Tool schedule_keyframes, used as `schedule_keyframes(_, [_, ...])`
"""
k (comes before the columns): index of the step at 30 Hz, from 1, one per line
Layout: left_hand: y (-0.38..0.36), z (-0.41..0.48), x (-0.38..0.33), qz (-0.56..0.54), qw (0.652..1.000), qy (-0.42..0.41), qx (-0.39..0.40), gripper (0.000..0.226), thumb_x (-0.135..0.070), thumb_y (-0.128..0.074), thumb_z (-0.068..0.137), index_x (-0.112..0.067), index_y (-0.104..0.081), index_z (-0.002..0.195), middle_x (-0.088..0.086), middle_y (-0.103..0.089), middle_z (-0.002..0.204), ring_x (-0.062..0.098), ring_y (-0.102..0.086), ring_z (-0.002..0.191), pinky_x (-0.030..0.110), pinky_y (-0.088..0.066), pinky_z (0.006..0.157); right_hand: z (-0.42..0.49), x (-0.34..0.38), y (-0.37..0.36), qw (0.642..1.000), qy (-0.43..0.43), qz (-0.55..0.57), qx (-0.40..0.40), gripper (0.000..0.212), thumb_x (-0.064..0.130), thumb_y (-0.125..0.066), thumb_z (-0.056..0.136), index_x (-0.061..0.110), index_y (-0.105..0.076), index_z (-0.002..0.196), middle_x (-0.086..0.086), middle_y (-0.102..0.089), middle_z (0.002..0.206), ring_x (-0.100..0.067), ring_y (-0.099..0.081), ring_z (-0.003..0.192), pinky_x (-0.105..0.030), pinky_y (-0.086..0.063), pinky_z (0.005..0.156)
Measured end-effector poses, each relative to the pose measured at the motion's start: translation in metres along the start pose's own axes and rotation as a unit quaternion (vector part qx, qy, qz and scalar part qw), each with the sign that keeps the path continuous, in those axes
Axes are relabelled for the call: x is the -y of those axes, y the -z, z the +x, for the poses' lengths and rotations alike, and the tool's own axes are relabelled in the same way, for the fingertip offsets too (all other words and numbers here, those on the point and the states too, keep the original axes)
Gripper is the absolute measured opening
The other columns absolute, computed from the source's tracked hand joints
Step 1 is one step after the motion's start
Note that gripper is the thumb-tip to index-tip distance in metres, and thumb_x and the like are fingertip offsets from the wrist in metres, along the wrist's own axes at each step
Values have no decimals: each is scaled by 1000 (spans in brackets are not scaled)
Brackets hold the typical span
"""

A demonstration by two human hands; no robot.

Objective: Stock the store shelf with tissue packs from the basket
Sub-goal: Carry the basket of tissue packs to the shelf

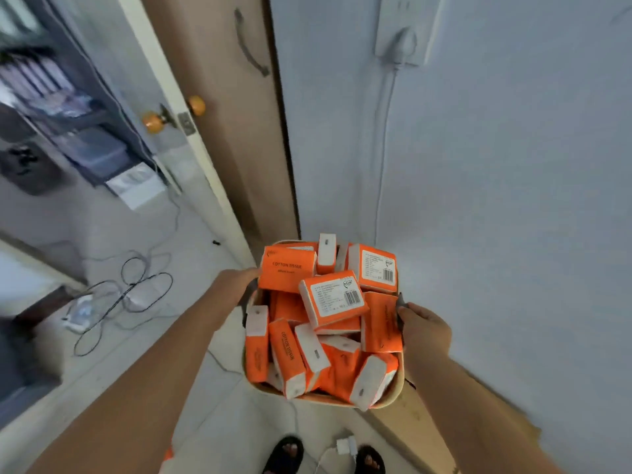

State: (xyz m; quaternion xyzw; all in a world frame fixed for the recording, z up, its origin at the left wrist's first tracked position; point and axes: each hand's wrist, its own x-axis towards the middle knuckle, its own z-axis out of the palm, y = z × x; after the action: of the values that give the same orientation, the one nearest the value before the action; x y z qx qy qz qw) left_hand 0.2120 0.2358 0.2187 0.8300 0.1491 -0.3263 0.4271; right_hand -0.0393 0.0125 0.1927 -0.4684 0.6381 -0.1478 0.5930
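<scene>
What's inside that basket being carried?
Orange tissue packs, heaped above the rim of the basket, some showing COTTON TISSUE print, some barcode labels. The lower packs and the basket floor are covered by the pile.

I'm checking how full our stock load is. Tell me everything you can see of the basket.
The basket is a tan tub with rounded corners, its material unclear, held up above the tiled floor. Orange-and-white tissue packs fill it in a loose heap that rises past the rim. The right hand grips a dark handle at its right rim. The left hand meets the left rim, fingers hidden.
</scene>
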Motion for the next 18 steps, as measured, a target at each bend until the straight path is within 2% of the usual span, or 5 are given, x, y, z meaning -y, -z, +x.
schedule_keyframes(5, [90, -48, 66, -135, 989, -28, -62, 29, -31, -68, 94, -10, -68, 74, 8, -68, 70, 24, -59, 69, 36, -47, 83, -39, 15, -61, 990, 28, -52, 125, 15, 31, -83, 85, 27, -79, 99, 0, -78, 90, -28, -74, 84, -44, -62, 79])
schedule_keyframes(8, [134, -67, 107, -189, 975, -16, -115, 33, -33, -62, 97, -11, -68, 73, 3, -65, 60, 21, -56, 60, 31, -43, 65, -73, 17, -102, 978, 56, -85, 183, 12, 21, -80, 87, 22, -78, 98, 0, -75, 86, -23, -71, 79, -30, -54, 63])
schedule_keyframes(10, [164, -75, 132, -220, 965, 2, -144, 36, -34, -62, 97, -7, -69, 74, 4, -65, 57, 19, -54, 54, 30, -42, 60, -97, 13, -131, 966, 78, -116, 217, 11, 23, -81, 85, 25, -79, 95, 3, -73, 89, -22, -68, 87, -32, -53, 68])
schedule_keyframes(14, [223, -95, 188, -275, 945, 24, -176, 36, -33, -61, 98, -6, -68, 76, 4, -65, 59, 21, -54, 61, 34, -44, 68, -150, -4, -188, 943, 90, -158, 278, 26, 16, -80, 84, 17, -76, 110, -3, -75, 96, -20, -70, 84, -29, -50, 63])
schedule_keyframes(18, [279, -117, 243, -305, 928, 45, -208, 38, -38, -58, 100, -9, -65, 77, 10, -64, 75, 23, -56, 69, 37, -45, 78, -213, -31, -239, 919, 93, -196, 330, 11, 10, -76, 87, 13, -75, 98, -6, -74, 87, -17, -67, 71, -27, -47, 57])
